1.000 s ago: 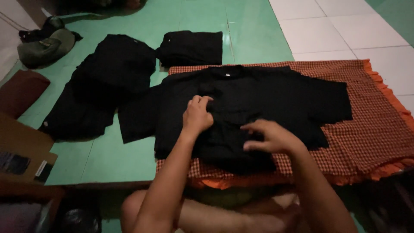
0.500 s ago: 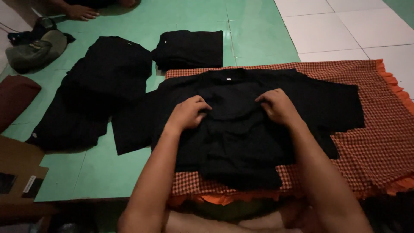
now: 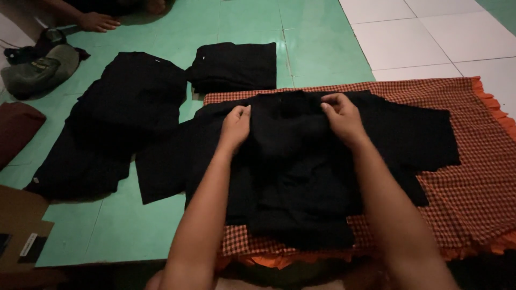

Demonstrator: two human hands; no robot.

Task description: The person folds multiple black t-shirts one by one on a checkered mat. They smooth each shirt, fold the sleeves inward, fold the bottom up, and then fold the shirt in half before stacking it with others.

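Observation:
A black shirt (image 3: 301, 161) lies spread on an orange-and-white checked cloth (image 3: 473, 188) on the floor. Its lower part is folded up over the body toward the collar. My left hand (image 3: 235, 126) grips the folded edge on the left. On the right side my right hand (image 3: 342, 117) pinches the same folded edge near the collar. Both arms reach forward from the bottom of the view. The shirt's sleeves stick out to the left and right.
A folded black garment (image 3: 234, 65) lies on the green tiles behind the cloth. A loose pile of black clothes (image 3: 113, 118) sits to the left. A grey bag (image 3: 37, 70), a dark red cushion (image 3: 16, 129) and a cardboard box (image 3: 21, 225) line the left edge. Another person's hand (image 3: 97, 21) rests at top left.
Both hands have carried the shirt's lower part up from the middle toward the collar, and they have spread apart. The view has shifted a little.

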